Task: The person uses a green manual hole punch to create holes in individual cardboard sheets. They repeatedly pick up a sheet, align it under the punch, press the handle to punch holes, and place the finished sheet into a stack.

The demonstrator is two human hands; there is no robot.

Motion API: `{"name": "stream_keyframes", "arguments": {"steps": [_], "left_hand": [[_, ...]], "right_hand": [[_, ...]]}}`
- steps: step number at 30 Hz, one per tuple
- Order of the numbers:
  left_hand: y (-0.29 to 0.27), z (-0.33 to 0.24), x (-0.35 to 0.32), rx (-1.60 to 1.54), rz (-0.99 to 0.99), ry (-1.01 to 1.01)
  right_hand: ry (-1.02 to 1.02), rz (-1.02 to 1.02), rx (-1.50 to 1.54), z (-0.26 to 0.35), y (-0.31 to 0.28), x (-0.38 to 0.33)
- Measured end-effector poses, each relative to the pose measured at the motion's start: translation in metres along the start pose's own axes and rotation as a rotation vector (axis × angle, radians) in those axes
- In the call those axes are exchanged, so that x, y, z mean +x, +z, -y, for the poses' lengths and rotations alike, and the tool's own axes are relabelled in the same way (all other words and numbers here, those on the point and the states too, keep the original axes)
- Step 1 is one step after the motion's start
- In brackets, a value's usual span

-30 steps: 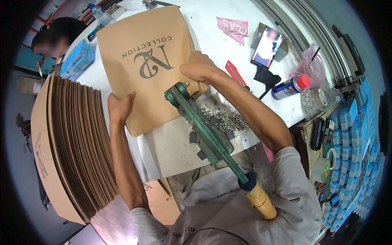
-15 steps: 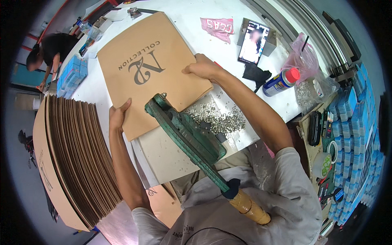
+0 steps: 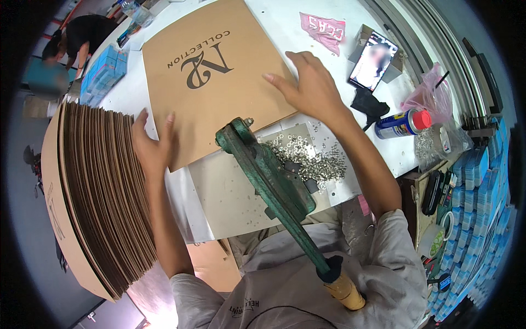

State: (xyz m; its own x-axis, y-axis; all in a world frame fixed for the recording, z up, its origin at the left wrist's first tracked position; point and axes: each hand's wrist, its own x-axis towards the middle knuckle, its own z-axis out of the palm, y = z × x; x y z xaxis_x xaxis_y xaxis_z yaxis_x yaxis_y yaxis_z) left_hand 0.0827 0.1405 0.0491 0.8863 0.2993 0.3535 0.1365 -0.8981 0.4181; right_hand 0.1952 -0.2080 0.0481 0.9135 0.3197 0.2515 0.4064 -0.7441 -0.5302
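Note:
A flat brown paper bag [image 3: 219, 109] with a dark printed emblem lies on the white table beyond the green hand press [image 3: 263, 181]. My left hand [image 3: 153, 145] is open at the bag's lower left edge, thumb over the paper and fingers outside it. At the right edge my right hand [image 3: 312, 90] is also open, its thumb above the bag and fingers spread. Whether either hand touches the paper, I cannot tell. The press's long lever points toward me and ends in a tan wrapped grip [image 3: 345, 293]. Small metal eyelets [image 3: 312, 162] lie heaped beside the press.
A tall stack of brown bags [image 3: 104, 197] stands at left. To the right are a phone [image 3: 373, 60] leaning on a box, a black cloth [image 3: 369, 107], a spray can [image 3: 402, 124] and a plastic bag [image 3: 435, 98]. Blue bundles [image 3: 474, 219] fill the far right. Another person [image 3: 87, 35] bends at upper left.
Both hands have gone from gripping the bag to open. The bag has moved farther away and now lies beyond the press. My view has shifted slightly.

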Motion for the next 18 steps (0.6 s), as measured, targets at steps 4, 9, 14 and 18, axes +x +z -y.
{"name": "stream_keyframes", "arguments": {"steps": [4,9,14,18], "left_hand": [[0.018,-0.049,-0.041,0.316,0.138,0.420],[0.067,-0.044,-0.057,0.379,0.282,0.403],[0.064,-0.043,-0.060,0.391,0.294,0.388],[0.062,-0.047,-0.059,0.368,0.291,0.376]], "right_hand": [[-0.416,-0.126,-0.335,0.018,0.033,-0.037],[-0.404,-0.006,-0.317,0.007,0.057,-0.041],[-0.386,0.072,-0.331,0.008,0.056,-0.043],[-0.437,-0.093,-0.158,0.010,0.039,-0.049]]}}
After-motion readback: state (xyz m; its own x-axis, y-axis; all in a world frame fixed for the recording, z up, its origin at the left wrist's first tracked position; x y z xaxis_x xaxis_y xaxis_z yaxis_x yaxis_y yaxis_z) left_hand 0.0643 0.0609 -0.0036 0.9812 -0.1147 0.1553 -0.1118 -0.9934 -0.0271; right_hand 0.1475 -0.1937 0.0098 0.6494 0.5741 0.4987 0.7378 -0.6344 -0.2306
